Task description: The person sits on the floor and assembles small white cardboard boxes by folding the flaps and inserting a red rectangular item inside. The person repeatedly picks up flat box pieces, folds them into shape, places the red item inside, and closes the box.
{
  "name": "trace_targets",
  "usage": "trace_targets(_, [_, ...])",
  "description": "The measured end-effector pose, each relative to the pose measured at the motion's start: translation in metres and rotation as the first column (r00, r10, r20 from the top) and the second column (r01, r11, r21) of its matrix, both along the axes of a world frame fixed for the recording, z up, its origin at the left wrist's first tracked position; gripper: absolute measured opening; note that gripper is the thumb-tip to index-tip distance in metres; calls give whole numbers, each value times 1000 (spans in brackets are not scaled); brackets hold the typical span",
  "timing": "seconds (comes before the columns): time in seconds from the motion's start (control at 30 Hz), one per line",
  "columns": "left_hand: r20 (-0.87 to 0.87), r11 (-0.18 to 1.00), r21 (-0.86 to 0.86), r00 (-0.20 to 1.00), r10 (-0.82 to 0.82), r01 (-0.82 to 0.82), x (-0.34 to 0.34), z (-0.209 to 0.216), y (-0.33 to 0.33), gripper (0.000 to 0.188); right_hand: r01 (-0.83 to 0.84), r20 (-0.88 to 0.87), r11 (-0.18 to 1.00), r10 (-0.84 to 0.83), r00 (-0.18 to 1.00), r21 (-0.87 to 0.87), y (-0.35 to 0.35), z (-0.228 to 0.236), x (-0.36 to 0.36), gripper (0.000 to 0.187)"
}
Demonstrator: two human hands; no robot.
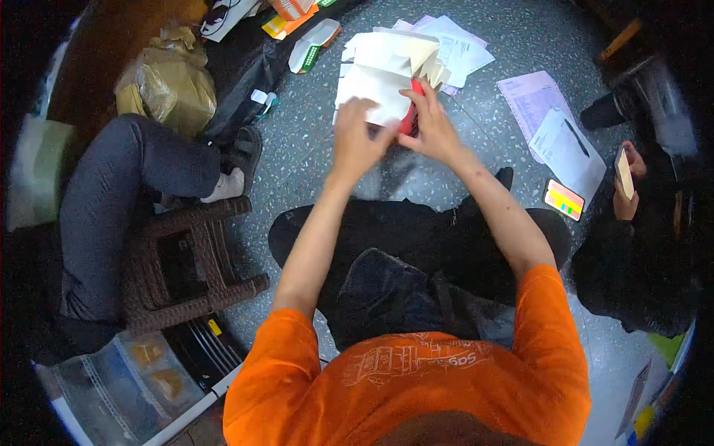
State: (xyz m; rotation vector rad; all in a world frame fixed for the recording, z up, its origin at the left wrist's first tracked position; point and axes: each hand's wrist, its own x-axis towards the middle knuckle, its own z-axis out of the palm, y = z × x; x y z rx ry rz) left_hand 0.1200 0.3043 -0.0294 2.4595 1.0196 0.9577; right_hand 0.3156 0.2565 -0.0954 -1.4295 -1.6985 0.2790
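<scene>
I see the right hand (437, 134) clamped on a narrow red strip (407, 119), probably steadying the folded white paper (373, 83), but cannot tell the grip of the blurred left hand (355, 143).

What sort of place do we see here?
Possibly a home or small office room, though I cannot be sure: there are a terrazzo-like floor, a woven-looking stool and loose papers.

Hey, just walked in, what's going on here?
The person in orange has both hands at some white papers. The right hand touches a red item at their edge; the left hand, blurred, is over their near side. To the right, a pen lies on loose sheets, beside a phone.
</scene>
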Motion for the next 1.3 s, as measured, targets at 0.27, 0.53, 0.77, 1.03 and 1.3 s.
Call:
trace_targets(0.27, [-239,1000,-4,971,6,-8,15,-23,-15,30,-30,-162,998,40,986,64,-14,-2,2,79])
trace_targets(0.53, [-253,993,117,967,14,17,17,-22,-15,25,-198,-55,980,198,979,11,-12,-15,17,21])
trace_targets(0.77, [-256,988,151,966,18,22,19,-28,-18,25,-185,105,981,178,978,58,-11,-13,16,15])
trace_targets(1.03, [-284,972,232,953,108,-41,22,-32,-26,23,-153,170,980,131,977,124,-17,-12,15,13])
trace_targets(1.3, [-288,958,274,943,170,-89,24,-33,-25,26,-160,179,984,143,973,83,-14,-17,12,15])
